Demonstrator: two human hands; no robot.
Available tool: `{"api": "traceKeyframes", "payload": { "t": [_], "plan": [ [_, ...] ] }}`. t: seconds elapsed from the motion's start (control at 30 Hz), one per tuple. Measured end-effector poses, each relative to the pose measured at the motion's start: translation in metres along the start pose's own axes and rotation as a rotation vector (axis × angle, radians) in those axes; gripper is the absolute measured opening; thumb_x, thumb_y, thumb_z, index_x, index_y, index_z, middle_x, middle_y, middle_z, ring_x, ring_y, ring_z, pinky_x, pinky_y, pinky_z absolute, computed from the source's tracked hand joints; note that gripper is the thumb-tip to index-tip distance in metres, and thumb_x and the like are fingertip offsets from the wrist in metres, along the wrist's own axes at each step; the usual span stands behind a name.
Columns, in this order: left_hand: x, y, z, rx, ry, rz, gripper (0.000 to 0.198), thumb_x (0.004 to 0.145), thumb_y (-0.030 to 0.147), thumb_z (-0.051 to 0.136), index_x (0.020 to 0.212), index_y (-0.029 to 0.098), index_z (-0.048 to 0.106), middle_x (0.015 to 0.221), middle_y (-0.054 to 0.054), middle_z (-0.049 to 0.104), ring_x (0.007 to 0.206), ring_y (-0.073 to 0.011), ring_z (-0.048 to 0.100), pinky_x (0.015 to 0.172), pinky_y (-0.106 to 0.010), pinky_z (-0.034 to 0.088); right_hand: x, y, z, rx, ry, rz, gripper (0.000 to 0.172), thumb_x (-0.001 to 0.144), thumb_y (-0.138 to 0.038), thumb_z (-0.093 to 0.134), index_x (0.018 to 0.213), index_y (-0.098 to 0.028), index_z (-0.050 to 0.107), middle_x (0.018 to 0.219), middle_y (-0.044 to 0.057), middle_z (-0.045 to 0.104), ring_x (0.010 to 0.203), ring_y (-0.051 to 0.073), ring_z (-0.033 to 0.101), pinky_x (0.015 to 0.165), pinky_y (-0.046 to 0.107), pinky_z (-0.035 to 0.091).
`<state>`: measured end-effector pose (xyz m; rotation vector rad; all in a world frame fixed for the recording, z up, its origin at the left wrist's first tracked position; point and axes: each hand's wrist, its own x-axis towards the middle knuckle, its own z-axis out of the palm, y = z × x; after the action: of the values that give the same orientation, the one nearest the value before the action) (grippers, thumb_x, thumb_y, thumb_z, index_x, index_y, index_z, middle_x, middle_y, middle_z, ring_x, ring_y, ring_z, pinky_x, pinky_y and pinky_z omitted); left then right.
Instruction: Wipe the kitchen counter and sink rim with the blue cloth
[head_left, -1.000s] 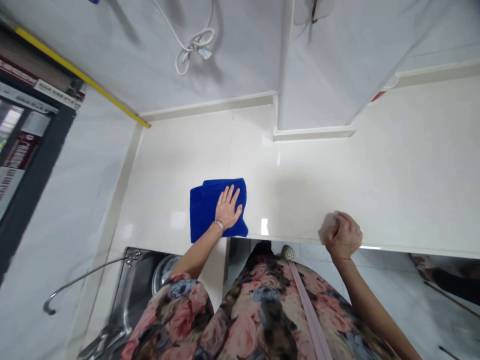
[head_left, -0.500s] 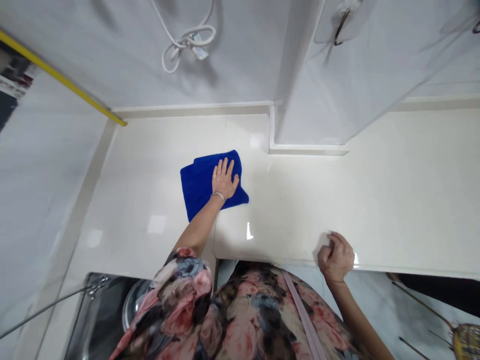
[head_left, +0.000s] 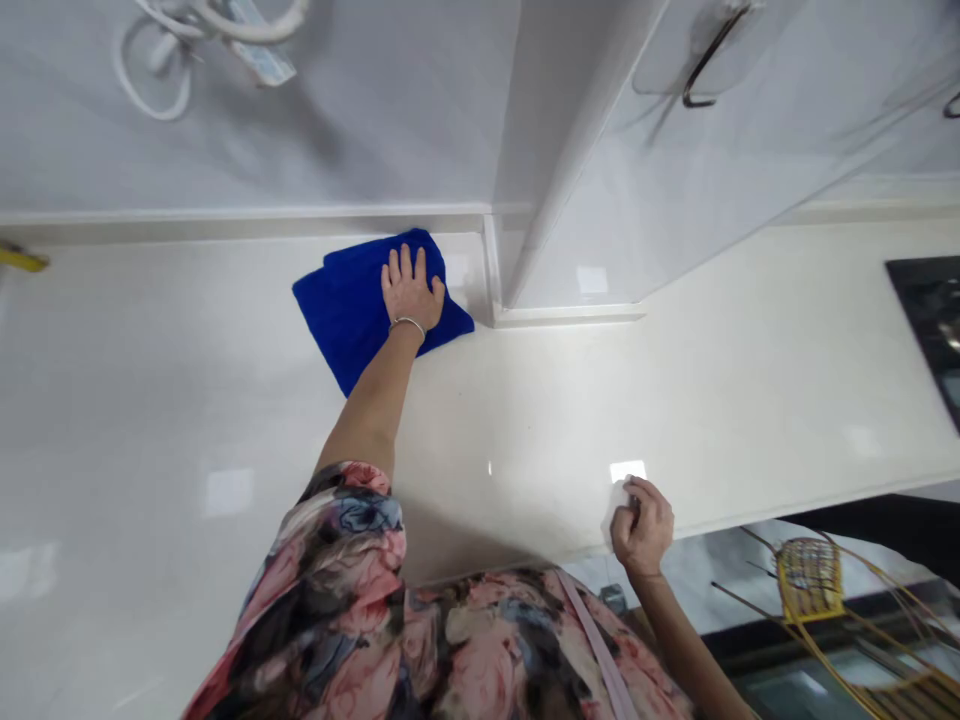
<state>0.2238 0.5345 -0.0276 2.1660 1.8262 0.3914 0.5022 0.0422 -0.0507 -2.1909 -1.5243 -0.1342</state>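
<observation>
My left hand (head_left: 412, 290) lies flat with fingers spread on a folded blue cloth (head_left: 349, 300). It presses the cloth against the pale, glossy countertop (head_left: 510, 450), and a thin bracelet circles the wrist. The far edge of the cloth reaches the low upstand at the back wall, close to the corner of a jutting column. Over by the front edge, my right hand (head_left: 643, 525) rests on the countertop with its fingers curled in a loose fist. Nothing shows in it.
A white wall column (head_left: 570, 240) with a hook (head_left: 709, 60) juts over the countertop. Coiled white cable (head_left: 251, 25) hangs on the back wall. A black cooktop (head_left: 930, 330) lies at the right. Below the front edge stands a woven chair (head_left: 810, 575).
My left hand has slid the cloth back to the rear upstand. The view has shifted right, bringing in the cooktop and more of the chair. The right hand stays curled at the front edge.
</observation>
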Motion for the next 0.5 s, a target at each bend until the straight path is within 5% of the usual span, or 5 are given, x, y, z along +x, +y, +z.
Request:
{"api": "traceKeyframes", "payload": {
  "t": [0.23, 0.5],
  "plan": [
    [0.026, 0.013, 0.002, 0.006, 0.024, -0.033, 0.071, 0.102, 0.043, 0.034, 0.165, 0.011, 0.032, 0.177, -0.015, 0.02, 0.166, -0.0329, 0.003, 0.134, -0.057, 0.0, 0.0, -0.003, 0.0, 0.016, 0.002, 0.019, 0.037, 0.084, -0.011, 0.051, 0.118, -0.022, 0.062, 0.124, 0.012, 0.07, 0.116, 0.029, 0.066, 0.099, 0.049, 0.052],
    [-0.008, 0.033, 0.011, -0.046, -0.068, 0.111, 0.069, 0.1, 0.039, 0.036, 0.165, 0.017, 0.035, 0.179, -0.01, 0.018, 0.166, -0.0315, 0.004, 0.133, -0.061, -0.001, 0.006, -0.007, 0.001, -0.006, 0.006, 0.056, 0.034, 0.084, -0.01, 0.05, 0.113, -0.022, 0.062, 0.122, 0.01, 0.07, 0.115, 0.027, 0.066, 0.099, 0.045, 0.051]
  ]
}}
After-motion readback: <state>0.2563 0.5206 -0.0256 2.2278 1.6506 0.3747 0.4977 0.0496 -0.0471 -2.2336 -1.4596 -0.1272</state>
